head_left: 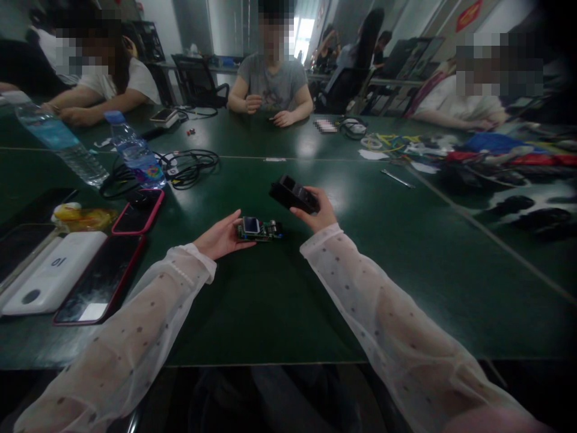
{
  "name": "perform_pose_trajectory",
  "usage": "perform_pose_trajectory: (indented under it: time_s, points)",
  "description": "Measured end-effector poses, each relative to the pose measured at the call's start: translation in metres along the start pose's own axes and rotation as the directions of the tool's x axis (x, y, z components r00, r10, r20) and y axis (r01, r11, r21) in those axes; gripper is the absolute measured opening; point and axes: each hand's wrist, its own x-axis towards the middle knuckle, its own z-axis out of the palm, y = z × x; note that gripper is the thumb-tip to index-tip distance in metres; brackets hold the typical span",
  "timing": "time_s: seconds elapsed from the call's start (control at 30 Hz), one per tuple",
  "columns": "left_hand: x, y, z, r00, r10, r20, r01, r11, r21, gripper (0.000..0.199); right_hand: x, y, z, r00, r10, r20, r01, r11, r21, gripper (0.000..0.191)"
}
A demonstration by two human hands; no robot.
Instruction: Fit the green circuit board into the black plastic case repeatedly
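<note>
My left hand [220, 237] has its thumb and fingers around the left end of a small green circuit board [265, 231]. The board carries a little display screen [250, 225] facing up, and it is on or just over the table; I cannot tell which. To the right and slightly farther away, my right hand [321, 210] grips a black plastic housing [291, 191]. This housing is tilted, with an opening on its upper side, and stays apart from the board. Sheer white dotted sleeves cover both my forearms.
Phones [101, 279], a white power bank [56, 273] and two water bottles [135, 153] occupy the left side of the green table [270, 313]. Black cables [193, 168] lie behind. A metal tool [396, 178] and a wire heap [491, 150] are at right. Several people sit around.
</note>
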Motion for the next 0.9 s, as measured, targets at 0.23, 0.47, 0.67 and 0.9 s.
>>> perform_pose_trajectory:
  time_s: [0.23,0.47,0.67,0.9]
  points:
    - [-0.001,0.001,0.003,1.0,-0.01,-0.006,0.01,1.0,-0.013,0.048,-0.003,0.019,0.001,0.998,0.023,-0.059,-0.038,0.961,-0.273,0.058]
    - [-0.001,0.001,0.003,1.0,-0.015,-0.026,0.014,0.999,-0.032,0.048,-0.001,0.036,0.007,0.997,0.081,0.003,-0.07,0.882,-0.466,0.058]
    - [0.001,-0.001,0.0,0.997,0.028,-0.067,-0.029,1.0,-0.013,0.04,-0.002,0.032,0.007,0.995,0.095,0.019,-0.073,0.863,-0.5,0.059]
    - [0.001,-0.001,-0.002,0.998,0.021,-0.067,-0.021,1.0,0.011,0.039,-0.002,0.033,0.006,0.995,0.093,0.032,-0.064,0.856,-0.513,0.059]
